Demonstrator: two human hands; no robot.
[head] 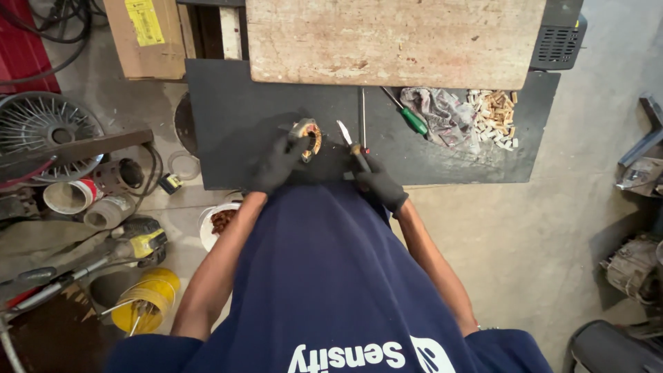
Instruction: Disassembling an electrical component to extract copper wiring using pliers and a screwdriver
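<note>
Head view: coil (307, 137) in left hand (276, 164)

Bare concrete floor (539, 228) around a dark work mat (235, 110) (worn wooden board (394, 41) above), daylight from the right.

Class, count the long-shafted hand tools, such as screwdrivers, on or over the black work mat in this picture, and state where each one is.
3. A green-handled screwdriver lies beside the crumpled rag. A thin metal rod tool lies upright at mid-mat. The right hand holds a flat-bladed tool. Others may be hidden.

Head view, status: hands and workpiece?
Left hand gripping ring-shaped coil part on black mat. Right hand holding knife. Nothing between them.
</note>
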